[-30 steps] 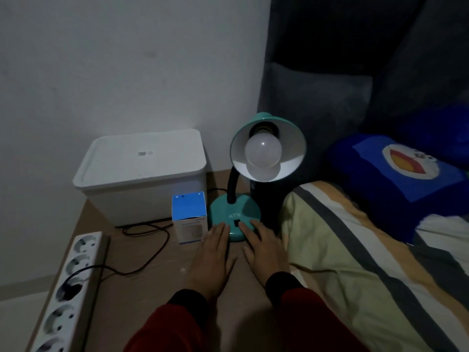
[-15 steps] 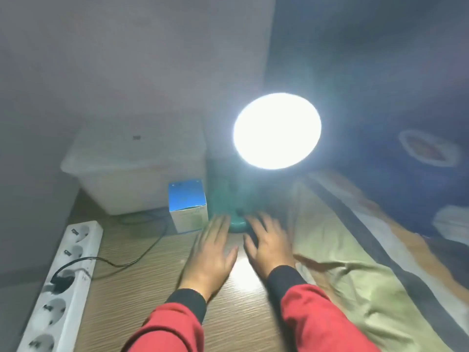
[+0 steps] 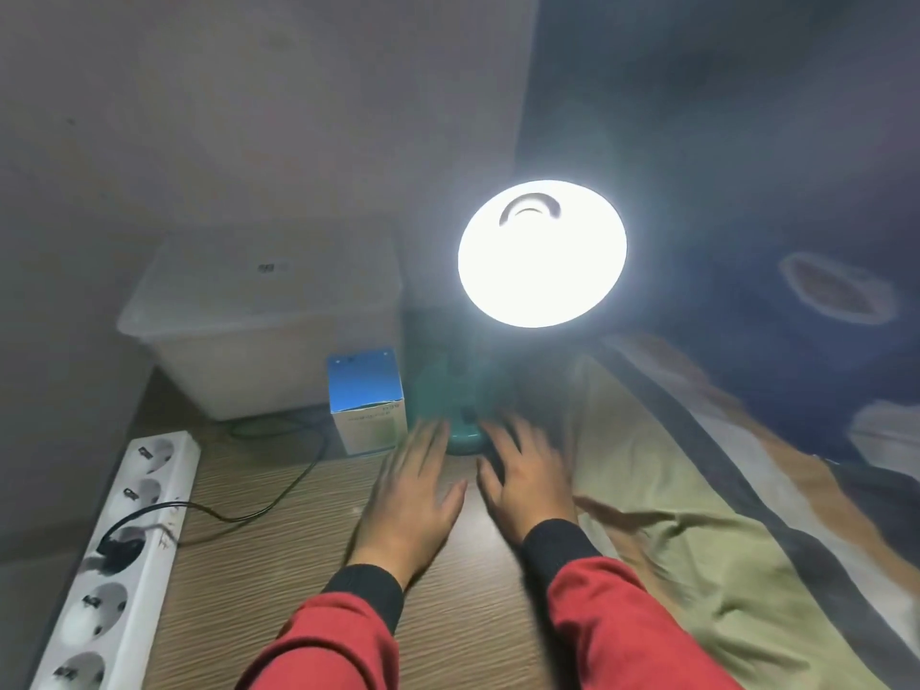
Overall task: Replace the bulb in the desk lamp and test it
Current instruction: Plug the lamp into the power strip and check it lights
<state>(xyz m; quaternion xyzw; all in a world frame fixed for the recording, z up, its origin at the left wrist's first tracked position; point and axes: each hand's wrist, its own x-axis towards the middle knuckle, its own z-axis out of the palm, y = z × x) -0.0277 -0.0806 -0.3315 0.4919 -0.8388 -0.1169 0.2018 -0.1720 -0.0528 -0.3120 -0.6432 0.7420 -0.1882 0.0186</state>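
The teal desk lamp stands on the wooden table, its base [image 3: 460,430] just past my fingertips. Its shade [image 3: 541,254] faces me and glares bright white, so the lit bulb inside is washed out. My left hand [image 3: 410,495] lies flat on the table, fingers apart, its tips next to the left of the base. My right hand [image 3: 527,478] lies flat to the right, fingers spread, tips at the base's front edge near the switch. Neither hand holds anything. A blue and white bulb box [image 3: 366,398] stands left of the base.
A white lidded plastic bin [image 3: 264,321] sits at the back against the wall. A white power strip [image 3: 119,550] runs along the table's left edge with a black plug and cord in it. A striped blanket [image 3: 697,515] covers the bed on the right.
The lamp went from dark to lit a second ago and stays lit. Both hands have drawn back slightly from the base and lie flat on the table.
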